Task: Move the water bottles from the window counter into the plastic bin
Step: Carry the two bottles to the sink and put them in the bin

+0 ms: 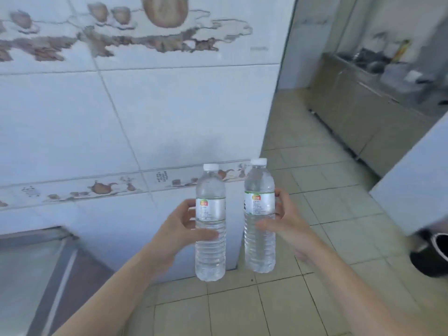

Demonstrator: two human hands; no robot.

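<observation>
A: What's nearest?

B: Two bare forearms reaching forward. The left hand [180, 227] is wrapped around the left bottle [210, 224] at mid-height, thumb across the front just below the label, fingers curled behind. The right hand [287, 223] grips the right bottle [260, 217] the same way, thumb in front, fingers showing past the label's far edge.

A: How do the bottles sit?

B: Both upright, white caps on top, clear with water inside, a green-edged label around each middle. They are side by side with a narrow gap, not touching, held in the air above the floor [315, 214]. The right one rides a little higher.

A: Around them?

B: At the lower left, a metal counter [31, 267], blurred. At the right edge, a dark round bucket [434, 255] on the floor, partly cut off.

A: And behind?

B: A white tiled wall [145, 112] with a brown teapot border, ending in a corner just behind the bottles. Further right, pale floor tiles run back to a steel cabinet [358, 112] with dark pots and clutter on top, too blurred to name.
</observation>
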